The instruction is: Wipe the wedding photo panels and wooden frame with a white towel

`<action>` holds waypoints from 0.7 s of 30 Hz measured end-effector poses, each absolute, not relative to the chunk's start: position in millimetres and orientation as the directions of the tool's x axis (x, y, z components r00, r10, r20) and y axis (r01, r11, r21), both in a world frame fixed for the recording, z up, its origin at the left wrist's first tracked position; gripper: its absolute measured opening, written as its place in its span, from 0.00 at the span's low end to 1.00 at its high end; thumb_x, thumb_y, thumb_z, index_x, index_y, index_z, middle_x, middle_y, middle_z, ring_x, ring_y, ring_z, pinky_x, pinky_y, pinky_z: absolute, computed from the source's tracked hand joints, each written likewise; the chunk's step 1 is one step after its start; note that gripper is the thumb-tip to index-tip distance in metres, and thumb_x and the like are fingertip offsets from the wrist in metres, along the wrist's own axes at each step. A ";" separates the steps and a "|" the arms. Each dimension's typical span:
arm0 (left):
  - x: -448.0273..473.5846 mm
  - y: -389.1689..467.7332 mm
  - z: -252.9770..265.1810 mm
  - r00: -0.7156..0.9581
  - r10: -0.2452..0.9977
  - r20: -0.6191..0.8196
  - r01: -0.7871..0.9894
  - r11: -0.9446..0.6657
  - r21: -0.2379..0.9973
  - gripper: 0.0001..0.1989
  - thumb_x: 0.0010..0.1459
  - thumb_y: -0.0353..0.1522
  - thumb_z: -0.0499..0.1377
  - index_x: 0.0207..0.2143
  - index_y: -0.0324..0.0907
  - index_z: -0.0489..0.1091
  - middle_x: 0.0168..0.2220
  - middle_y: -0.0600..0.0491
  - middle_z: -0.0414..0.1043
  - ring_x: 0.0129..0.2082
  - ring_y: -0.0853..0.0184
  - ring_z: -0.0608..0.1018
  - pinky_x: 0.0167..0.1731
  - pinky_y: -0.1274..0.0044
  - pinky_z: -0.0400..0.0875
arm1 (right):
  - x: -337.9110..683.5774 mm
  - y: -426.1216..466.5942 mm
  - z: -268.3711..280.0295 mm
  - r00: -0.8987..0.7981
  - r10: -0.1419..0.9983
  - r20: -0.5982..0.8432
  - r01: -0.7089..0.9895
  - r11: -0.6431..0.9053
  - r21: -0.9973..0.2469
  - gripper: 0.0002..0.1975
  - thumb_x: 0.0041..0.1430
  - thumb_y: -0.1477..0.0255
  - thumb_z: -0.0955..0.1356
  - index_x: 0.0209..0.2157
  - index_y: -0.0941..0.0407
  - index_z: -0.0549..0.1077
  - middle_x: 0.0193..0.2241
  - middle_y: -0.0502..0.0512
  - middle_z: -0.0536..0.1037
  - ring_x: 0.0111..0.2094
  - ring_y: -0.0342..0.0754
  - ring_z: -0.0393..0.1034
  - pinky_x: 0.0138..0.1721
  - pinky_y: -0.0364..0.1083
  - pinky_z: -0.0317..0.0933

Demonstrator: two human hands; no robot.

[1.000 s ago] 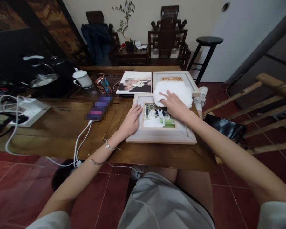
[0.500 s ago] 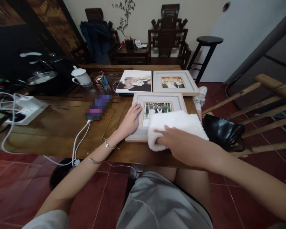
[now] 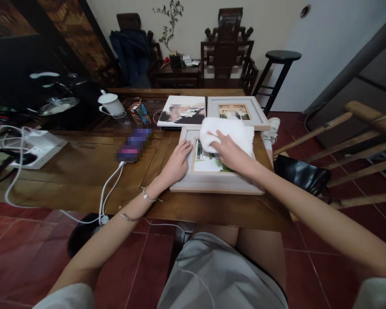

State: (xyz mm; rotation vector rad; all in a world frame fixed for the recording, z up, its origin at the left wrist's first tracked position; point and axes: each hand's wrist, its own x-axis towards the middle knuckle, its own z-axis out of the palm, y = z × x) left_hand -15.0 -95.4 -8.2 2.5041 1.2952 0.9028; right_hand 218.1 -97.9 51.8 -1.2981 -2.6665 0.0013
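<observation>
A light wooden picture frame (image 3: pixel 180 183) with a photo inside lies flat near the table's front edge. My left hand (image 3: pixel 176 161) rests on its left border, fingers stretched out flat. In my right hand (image 3: pixel 230 151) is a white fluffy cloth (image 3: pixel 223 128), pressed over the upper part of the frame and hiding much of the photo. Just behind lie a second picture frame (image 3: pixel 260 113) on the right and a white-and-black photo panel (image 3: pixel 183 112) on the left.
Left on the wooden table (image 3: pixel 83 182) are a phone (image 3: pixel 134 143) with a white cable, a drink carton (image 3: pixel 139 112), a lidded white cup (image 3: pixel 111 105) and a power strip (image 3: pixel 40 150). A black bag (image 3: pixel 300 178) sits on a wooden chair (image 3: pixel 369 118) at right.
My right hand has moved the cloth away from me, from the frame's lower right to its top edge. The lower border now shows. My left hand stays in place.
</observation>
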 end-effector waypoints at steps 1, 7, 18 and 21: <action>-15.2 -95.3 -8.6 0.435 0.788 0.436 0.680 -0.605 0.414 0.30 0.52 0.19 0.47 0.58 0.34 0.64 0.61 0.42 0.62 0.66 0.57 0.57 0.63 0.57 0.54 | 218.6 -86.5 51.9 -0.585 0.789 0.188 0.795 0.604 -0.062 0.35 0.48 0.92 0.55 0.56 0.57 0.65 0.68 0.59 0.50 0.67 0.63 0.38 0.60 0.68 0.47; -15.3 -95.1 -8.8 0.433 0.792 0.430 0.670 -0.602 0.434 0.30 0.52 0.19 0.47 0.58 0.35 0.64 0.61 0.43 0.63 0.65 0.56 0.57 0.64 0.56 0.53 | 205.6 -69.8 47.1 -0.594 0.790 0.149 0.803 0.594 0.047 0.31 0.50 0.93 0.55 0.52 0.61 0.69 0.67 0.63 0.53 0.67 0.69 0.37 0.58 0.74 0.43; -10.5 -98.1 -1.9 0.432 0.817 0.383 0.714 -0.569 0.408 0.29 0.52 0.19 0.46 0.57 0.30 0.64 0.61 0.40 0.62 0.66 0.56 0.57 0.64 0.60 0.53 | 201.6 -187.9 81.9 -0.748 0.661 -0.062 0.662 0.737 -0.137 0.22 0.51 0.88 0.60 0.44 0.58 0.72 0.60 0.60 0.66 0.61 0.65 0.56 0.54 0.65 0.58; -10.2 -99.0 -0.7 0.421 0.826 0.374 0.712 -0.556 0.428 0.26 0.56 0.22 0.46 0.57 0.30 0.64 0.62 0.41 0.62 0.66 0.57 0.57 0.64 0.61 0.52 | 198.0 -205.4 90.9 -0.781 0.618 -0.094 0.624 0.761 -0.179 0.22 0.51 0.86 0.61 0.46 0.57 0.72 0.60 0.59 0.66 0.59 0.63 0.59 0.53 0.62 0.60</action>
